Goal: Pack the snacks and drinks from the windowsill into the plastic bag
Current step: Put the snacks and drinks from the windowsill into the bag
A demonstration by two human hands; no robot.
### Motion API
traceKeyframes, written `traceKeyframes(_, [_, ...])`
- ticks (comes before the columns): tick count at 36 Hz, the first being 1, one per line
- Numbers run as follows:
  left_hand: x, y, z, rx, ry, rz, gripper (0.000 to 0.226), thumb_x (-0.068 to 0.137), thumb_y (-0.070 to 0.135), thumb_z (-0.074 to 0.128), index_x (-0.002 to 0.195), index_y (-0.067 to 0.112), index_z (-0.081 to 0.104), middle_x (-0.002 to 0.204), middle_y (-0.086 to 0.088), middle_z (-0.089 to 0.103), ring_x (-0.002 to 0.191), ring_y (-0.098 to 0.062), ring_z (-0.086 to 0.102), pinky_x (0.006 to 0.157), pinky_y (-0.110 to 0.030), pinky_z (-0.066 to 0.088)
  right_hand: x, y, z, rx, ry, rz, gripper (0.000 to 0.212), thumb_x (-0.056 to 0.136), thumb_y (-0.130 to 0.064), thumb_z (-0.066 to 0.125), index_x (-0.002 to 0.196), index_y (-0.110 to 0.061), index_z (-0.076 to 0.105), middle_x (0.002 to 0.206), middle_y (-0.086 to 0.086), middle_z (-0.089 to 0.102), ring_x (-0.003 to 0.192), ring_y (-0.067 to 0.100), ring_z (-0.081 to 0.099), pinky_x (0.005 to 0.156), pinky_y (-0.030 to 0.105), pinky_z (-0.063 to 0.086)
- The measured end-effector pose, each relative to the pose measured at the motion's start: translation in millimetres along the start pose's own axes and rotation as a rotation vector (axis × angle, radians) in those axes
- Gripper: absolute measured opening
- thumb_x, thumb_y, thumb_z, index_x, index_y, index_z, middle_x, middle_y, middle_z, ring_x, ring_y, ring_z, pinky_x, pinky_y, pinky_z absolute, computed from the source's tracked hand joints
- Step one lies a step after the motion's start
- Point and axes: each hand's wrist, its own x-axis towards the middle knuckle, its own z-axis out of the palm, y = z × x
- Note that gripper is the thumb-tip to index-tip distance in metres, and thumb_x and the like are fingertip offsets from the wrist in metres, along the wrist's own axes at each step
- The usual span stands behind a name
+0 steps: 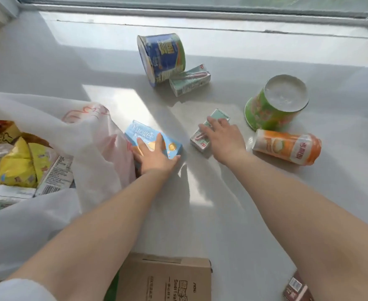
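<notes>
2 stiff, light cartons lie on the windowsill [222, 192]: left hand [155, 157] clasps the blue carton [150, 135] beside the plastic bag [48, 118], right hand [224, 137] rests spread on the green carton [200, 141]; take each across its flat sides.

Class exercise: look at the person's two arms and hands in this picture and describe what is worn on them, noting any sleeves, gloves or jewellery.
Both forearms are bare. The left hand and right hand wear no gloves, and no rings, watch or bracelet show. The only clothing visible is a pale, whitish sleeve edge at the lower left corner, on the left arm.
</notes>
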Motion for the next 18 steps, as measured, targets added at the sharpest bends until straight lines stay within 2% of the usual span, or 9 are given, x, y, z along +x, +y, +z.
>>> traceKeyframes(3, [8,3,4,-0.059,0.082,0.040,0.076,0.080,0.064,0.054,0.144,0.048,0.015,0.157,-0.004,-0.008,0.142,-0.037,-0.010,0.110,-0.052,0.021,17,6,4,-0.103,-0.054,-0.026,0.063,0.096,-0.021,0.042,0.149,-0.029,0.009,0.159,0.002,-0.002,0.146,0.028,0.005,0.112,0.043,0.018])
traceKeyframes(6, [18,10,6,-0.063,0.140,0.130,0.063,0.078,0.070,0.050,0.135,0.051,0.031,0.154,0.002,0.006,0.144,-0.025,-0.010,0.108,-0.054,0.029,30,9,9,-0.141,-0.027,-0.050,0.052,0.096,-0.018,0.039,0.145,-0.024,0.023,0.156,0.006,0.013,0.145,0.029,0.006,0.117,0.047,0.008])
traceKeyframes(7, [21,15,6,-0.063,0.145,0.170,0.056,0.079,0.070,0.048,0.131,0.051,0.037,0.152,0.003,0.012,0.144,-0.023,-0.007,0.107,-0.053,0.029,32,9,8,-0.147,-0.014,-0.050,0.049,0.095,-0.018,0.042,0.142,-0.021,0.028,0.152,0.008,0.023,0.143,0.030,0.012,0.116,0.046,0.010])
traceKeyframes(9, [25,25,4,-0.111,0.162,0.246,0.042,0.083,0.064,0.049,0.121,0.046,0.049,0.144,0.003,0.024,0.143,-0.018,0.006,0.108,-0.051,0.027,33,10,7,-0.141,-0.005,-0.014,0.049,0.089,-0.022,0.052,0.135,-0.016,0.037,0.139,0.010,0.038,0.134,0.031,0.027,0.110,0.043,0.022])
traceKeyframes(12, [33,30,4,-0.214,0.239,0.277,0.030,0.086,0.048,0.056,0.113,0.036,0.059,0.137,0.002,0.032,0.136,-0.018,0.025,0.106,-0.042,0.029,21,14,15,0.014,-0.058,0.135,0.060,0.079,-0.042,0.064,0.127,-0.013,0.043,0.127,0.010,0.045,0.120,0.029,0.038,0.092,0.036,0.037])
traceKeyframes(14, [36,27,7,-0.258,0.285,0.247,0.046,0.083,0.042,0.063,0.126,0.031,0.052,0.145,-0.003,0.022,0.138,-0.023,0.020,0.109,-0.038,0.026,2,13,29,0.199,-0.095,0.283,0.068,0.077,-0.053,0.061,0.126,-0.011,0.042,0.124,0.010,0.046,0.117,0.029,0.042,0.088,0.036,0.041])
traceKeyframes(16, [38,26,9,-0.338,0.264,0.137,0.079,0.076,0.045,0.070,0.143,0.029,0.032,0.152,-0.007,0.005,0.141,-0.027,0.010,0.114,-0.037,0.019,-17,6,43,0.317,-0.089,0.396,0.069,0.077,-0.055,0.058,0.125,-0.009,0.040,0.123,0.011,0.047,0.114,0.030,0.045,0.088,0.037,0.041])
traceKeyframes(18, [39,27,6,-0.413,0.214,0.017,0.107,0.070,0.049,0.076,0.151,0.028,0.010,0.154,-0.008,-0.005,0.142,-0.029,0.010,0.116,-0.038,0.017,-31,-4,53,0.394,-0.063,0.481,0.066,0.078,-0.054,0.057,0.122,-0.008,0.041,0.122,0.010,0.047,0.113,0.030,0.048,0.088,0.037,0.041])
